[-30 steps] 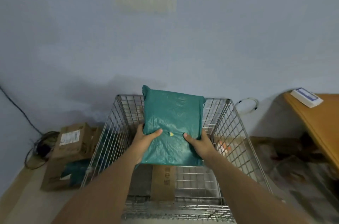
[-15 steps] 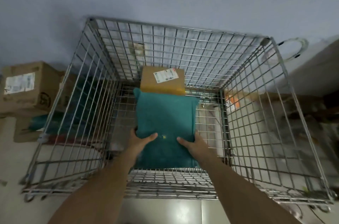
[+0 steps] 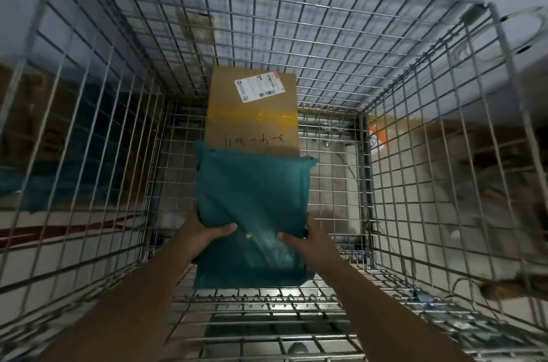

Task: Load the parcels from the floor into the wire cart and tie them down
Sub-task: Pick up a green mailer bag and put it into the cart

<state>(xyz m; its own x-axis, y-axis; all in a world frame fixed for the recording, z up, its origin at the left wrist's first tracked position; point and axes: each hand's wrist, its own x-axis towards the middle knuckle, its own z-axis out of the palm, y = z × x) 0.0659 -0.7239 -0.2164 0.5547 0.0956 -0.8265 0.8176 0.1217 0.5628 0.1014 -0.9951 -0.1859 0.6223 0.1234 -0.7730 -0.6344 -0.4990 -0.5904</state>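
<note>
A teal plastic mailer parcel [image 3: 252, 198] hangs low inside the wire cart [image 3: 341, 14], near its mesh floor. My left hand [image 3: 204, 232] grips its left edge with the thumb on top. My right hand [image 3: 308, 241] grips its right edge the same way. Beyond the mailer a brown cardboard box [image 3: 252, 112] with a white label and handwritten numbers lies on the cart floor against the far wall. The mailer's far edge overlaps the box's near end.
Through the left mesh I see blurred cardboard boxes [image 3: 38, 112] and something teal [image 3: 59, 183] on the floor outside. An orange and white item [image 3: 376, 136] shows beyond the right wall. A white cable loop [image 3: 525, 32] hangs on the wall at upper right.
I have leaned over the cart and lowered the teal mailer from above the rim down inside, toward the mesh floor. The brown box has come into view.
</note>
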